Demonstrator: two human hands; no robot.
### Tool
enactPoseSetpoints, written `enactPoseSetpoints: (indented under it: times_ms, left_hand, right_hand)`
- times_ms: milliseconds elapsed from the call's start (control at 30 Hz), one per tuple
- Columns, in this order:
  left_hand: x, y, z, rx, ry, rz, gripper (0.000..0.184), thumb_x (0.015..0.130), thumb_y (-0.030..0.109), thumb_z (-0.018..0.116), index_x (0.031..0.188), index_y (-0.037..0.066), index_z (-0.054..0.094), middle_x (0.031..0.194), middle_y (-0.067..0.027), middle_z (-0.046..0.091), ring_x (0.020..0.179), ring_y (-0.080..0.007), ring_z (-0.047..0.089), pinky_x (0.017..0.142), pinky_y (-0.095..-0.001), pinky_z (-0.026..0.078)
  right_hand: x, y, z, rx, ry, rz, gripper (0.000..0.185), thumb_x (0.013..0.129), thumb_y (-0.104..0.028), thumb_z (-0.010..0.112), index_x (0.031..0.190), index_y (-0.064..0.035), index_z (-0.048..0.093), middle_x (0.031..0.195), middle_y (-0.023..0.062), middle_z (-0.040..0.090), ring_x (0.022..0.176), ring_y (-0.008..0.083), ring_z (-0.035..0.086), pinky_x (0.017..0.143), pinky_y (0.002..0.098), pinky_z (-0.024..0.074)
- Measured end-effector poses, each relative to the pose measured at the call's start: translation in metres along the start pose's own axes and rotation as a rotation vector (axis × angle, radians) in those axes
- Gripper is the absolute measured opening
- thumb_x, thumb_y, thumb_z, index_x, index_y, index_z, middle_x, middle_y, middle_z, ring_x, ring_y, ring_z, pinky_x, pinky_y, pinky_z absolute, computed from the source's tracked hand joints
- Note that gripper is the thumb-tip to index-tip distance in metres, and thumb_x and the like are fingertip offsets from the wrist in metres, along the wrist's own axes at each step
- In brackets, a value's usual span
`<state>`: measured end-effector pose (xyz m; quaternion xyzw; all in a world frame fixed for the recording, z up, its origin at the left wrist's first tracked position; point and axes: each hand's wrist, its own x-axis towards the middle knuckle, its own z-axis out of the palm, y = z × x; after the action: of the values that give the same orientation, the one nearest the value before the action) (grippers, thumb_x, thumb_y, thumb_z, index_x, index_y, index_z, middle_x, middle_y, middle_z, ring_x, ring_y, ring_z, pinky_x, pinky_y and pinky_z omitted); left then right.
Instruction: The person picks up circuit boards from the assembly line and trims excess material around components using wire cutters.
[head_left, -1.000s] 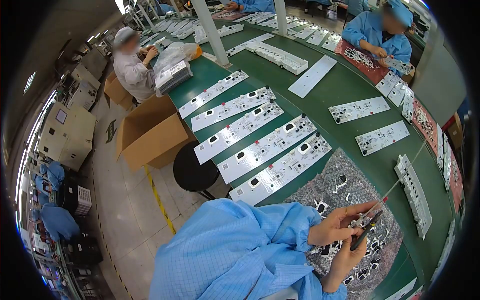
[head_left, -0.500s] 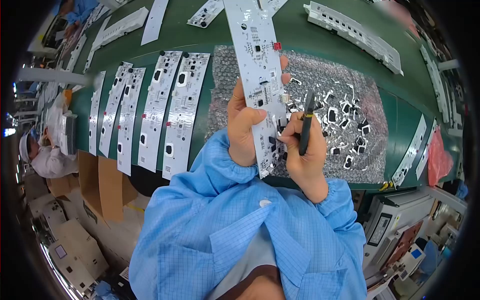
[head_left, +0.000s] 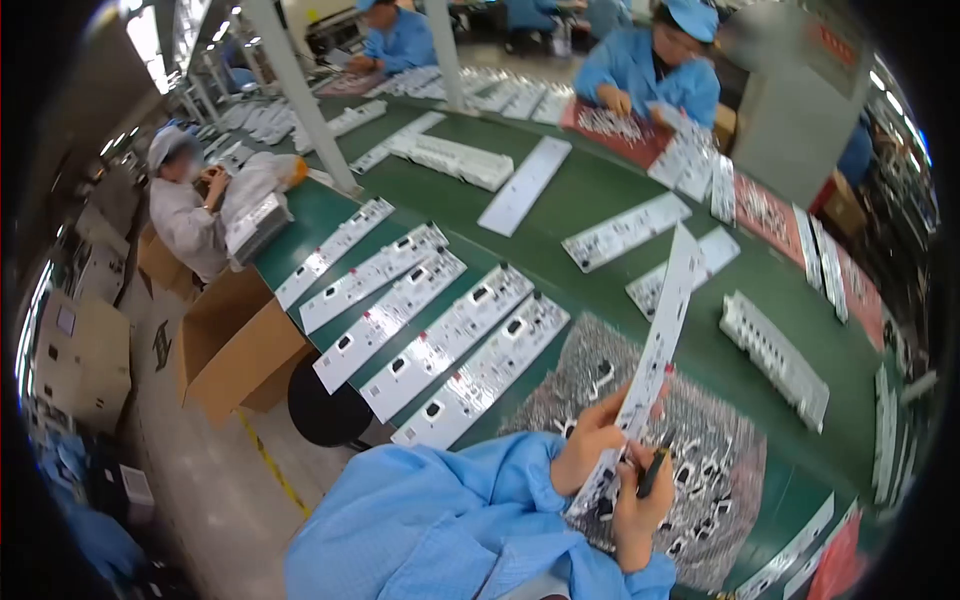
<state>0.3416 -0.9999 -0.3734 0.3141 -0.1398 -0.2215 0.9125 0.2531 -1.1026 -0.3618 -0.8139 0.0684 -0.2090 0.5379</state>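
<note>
My left hand (head_left: 590,447) grips a long white circuit board (head_left: 655,365) near its lower part, with the board standing up at a slant. Close beside the board's lower end, my right hand (head_left: 638,505) is closed around a black tool (head_left: 653,472) with a yellow mark. Beneath both hands lies bubble wrap (head_left: 735,425) scattered with small black and white pieces (head_left: 700,480). Several populated white boards (head_left: 480,365) lie in a slanted row on the green table to the left of the wrap.
Beyond the wrap, a green conveyor (head_left: 450,210) carries boards and white plastic housings (head_left: 775,360). Co-workers sit across it and at the far left. An open cardboard box (head_left: 245,345) and a black stool (head_left: 325,405) stand left. Red plastic (head_left: 838,565) lies lower right.
The view has swung from looking down to looking further across the conveyor. The board is still in my left hand and the tool still in my right.
</note>
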Motion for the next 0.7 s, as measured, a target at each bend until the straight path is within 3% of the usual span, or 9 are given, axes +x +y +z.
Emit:
enactPoseSetpoints:
  times_ms: [67, 167, 333, 400, 533, 633, 700]
  left_hand:
    - [0.001, 0.0, -0.002, -0.022, 0.019, -0.028, 0.082, 0.071, -0.001, 0.041, 0.152, 0.003, 0.031, 0.149, -0.0125, 0.044, 0.13, -0.0211, 0.047, 0.107, -0.0329, 0.041]
    - [0.003, 0.003, -0.004, -0.016, 0.014, -0.018, 0.087, 0.066, 0.0, 0.043, 0.152, 0.002, 0.03, 0.152, -0.0185, 0.038, 0.136, -0.026, 0.042, 0.11, -0.0374, 0.039]
    - [0.001, 0.006, 0.006, 0.088, 0.009, 0.078, 0.088, 0.067, 0.002, 0.045, 0.153, 0.007, 0.029, 0.152, -0.0178, 0.038, 0.134, -0.0253, 0.045, 0.11, -0.0355, 0.038]
    - [0.0, 0.011, 0.012, 0.103, -0.045, 0.135, 0.083, 0.07, 0.002, 0.041, 0.152, 0.0, 0.03, 0.152, -0.0142, 0.04, 0.133, -0.0222, 0.045, 0.116, -0.0361, 0.03]
    - [0.011, 0.019, 0.0, 0.169, 0.093, 0.142, 0.083, 0.067, 0.01, 0.052, 0.148, -0.001, 0.036, 0.145, -0.0148, 0.048, 0.121, -0.0191, 0.052, 0.093, -0.03, 0.046]
    - [0.016, 0.026, 0.005, 0.041, 0.05, 0.143, 0.083, 0.065, 0.014, 0.052, 0.146, -0.001, 0.038, 0.143, -0.0165, 0.048, 0.118, -0.0237, 0.054, 0.091, -0.0331, 0.049]
    - [0.018, 0.029, 0.006, 0.002, 0.048, 0.108, 0.085, 0.064, 0.015, 0.05, 0.147, 0.001, 0.035, 0.142, -0.0186, 0.047, 0.117, -0.0268, 0.054, 0.092, -0.0355, 0.05]
  right_hand:
    - [0.001, -0.007, 0.002, -0.036, 0.015, -0.023, 0.023, 0.077, 0.008, 0.067, 0.099, 0.0035, 0.065, 0.089, 0.0137, 0.057, 0.078, 0.0268, 0.06, 0.068, 0.0347, 0.048]
    - [0.0, 0.005, 0.004, -0.082, 0.055, -0.142, 0.018, 0.077, 0.009, 0.066, 0.094, 0.0035, 0.064, 0.089, 0.0149, 0.057, 0.078, 0.0297, 0.06, 0.068, 0.0366, 0.0482]
    - [-0.01, 0.004, 0.013, -0.243, 0.166, -0.249, 0.014, 0.078, 0.01, 0.062, 0.089, 0.001, 0.061, 0.089, 0.0181, 0.054, 0.08, 0.0362, 0.058, 0.071, 0.041, 0.0481]
    - [-0.013, 0.002, 0.013, -0.282, 0.168, -0.261, 0.017, 0.079, 0.011, 0.058, 0.092, 0.0001, 0.061, 0.089, 0.0189, 0.053, 0.08, 0.037, 0.057, 0.072, 0.0415, 0.0485]
    - [-0.02, 0.01, 0.015, -0.244, 0.158, -0.355, 0.018, 0.075, 0.012, 0.061, 0.091, 0.0045, 0.061, 0.091, 0.0214, 0.054, 0.075, 0.0372, 0.056, 0.065, 0.0414, 0.0473]
    - [-0.022, -0.002, 0.014, -0.242, 0.145, -0.245, 0.024, 0.077, 0.012, 0.053, 0.094, 0.0015, 0.065, 0.098, 0.022, 0.057, 0.082, 0.0378, 0.059, 0.075, 0.0425, 0.0498]
    - [-0.02, -0.001, 0.016, -0.219, 0.159, -0.298, 0.023, 0.077, 0.013, 0.058, 0.093, 0.0007, 0.067, 0.097, 0.0201, 0.057, 0.079, 0.0348, 0.06, 0.07, 0.0383, 0.051]
